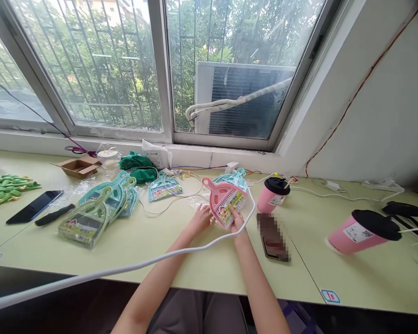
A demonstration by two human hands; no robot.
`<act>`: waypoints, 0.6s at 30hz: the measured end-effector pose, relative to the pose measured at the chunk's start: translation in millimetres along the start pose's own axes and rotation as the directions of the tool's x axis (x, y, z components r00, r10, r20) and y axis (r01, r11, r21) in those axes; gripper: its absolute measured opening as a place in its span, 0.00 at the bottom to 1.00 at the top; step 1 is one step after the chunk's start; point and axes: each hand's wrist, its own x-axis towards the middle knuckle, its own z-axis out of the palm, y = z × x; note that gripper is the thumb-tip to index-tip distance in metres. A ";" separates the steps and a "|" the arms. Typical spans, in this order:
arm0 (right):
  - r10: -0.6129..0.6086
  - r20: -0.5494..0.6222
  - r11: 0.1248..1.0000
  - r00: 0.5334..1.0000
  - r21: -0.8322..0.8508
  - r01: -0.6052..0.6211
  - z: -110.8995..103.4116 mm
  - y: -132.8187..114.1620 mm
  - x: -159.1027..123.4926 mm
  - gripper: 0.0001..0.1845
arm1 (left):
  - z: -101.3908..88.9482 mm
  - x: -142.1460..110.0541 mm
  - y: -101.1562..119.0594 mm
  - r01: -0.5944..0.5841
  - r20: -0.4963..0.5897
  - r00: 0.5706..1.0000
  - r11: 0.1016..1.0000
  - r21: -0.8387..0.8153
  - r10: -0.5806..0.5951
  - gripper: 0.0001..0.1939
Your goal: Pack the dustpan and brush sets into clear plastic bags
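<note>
My right hand [236, 223] grips a pink mini dustpan-and-brush set [226, 200] by its lower edge, thumb on the printed label. The set is tilted, its looped handle pointing up and left. Just left of it, low over the table, my left hand [201, 219] has its fingers curled on a clear plastic wrapper [196, 201], partly hidden by the hand. Behind the pink set lies a light-blue dustpan set [231, 176]. Another blue set [165, 187] lies farther left. Several wrapped blue and green dustpan sets [87, 218] are piled at the left.
A white cable [181, 252] crosses in front of my forearms. To the right are a phone [273, 239], a pink cup [270, 197] and a larger cup [358, 234]. At left lie a dark tablet [35, 206], a black-handled tool [54, 215] and a cardboard box [77, 168].
</note>
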 end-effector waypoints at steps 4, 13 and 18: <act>0.004 -0.110 1.000 0.994 0.022 -0.002 -6.7 -4.0 4.7 0.23 | -12.2 -5.4 -9.0 -0.047 0.115 0.993 0.995 0.087 0.037 0.23; -0.061 -0.126 0.988 0.990 -0.149 0.042 -2.3 5.2 -5.0 0.20 | -34.6 -6.1 -32.4 0.230 -0.050 0.973 0.914 0.335 -0.227 0.42; -0.087 -0.111 0.983 0.990 -0.171 0.067 -2.7 5.5 -7.1 0.19 | -44.0 -3.2 -32.8 0.312 -0.191 0.948 0.859 0.406 -0.254 0.44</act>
